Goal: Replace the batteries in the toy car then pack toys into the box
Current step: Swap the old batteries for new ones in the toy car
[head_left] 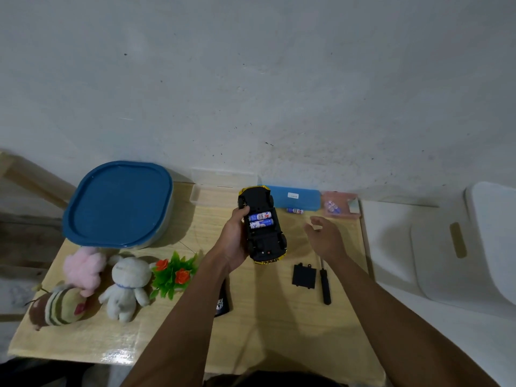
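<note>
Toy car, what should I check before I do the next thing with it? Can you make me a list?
1. Steady hold on the toy car, underside up, by the left hand: ok.
2. Two batteries sitting in the open compartment: ok.
3. Those batteries facing the right way: cannot tell.
4. The battery cover fitted: not ok, it lies beside the screwdriver.
5. The right hand free: ok, open and empty.
6. The box open for toys: not ok, its lid is on.
</note>
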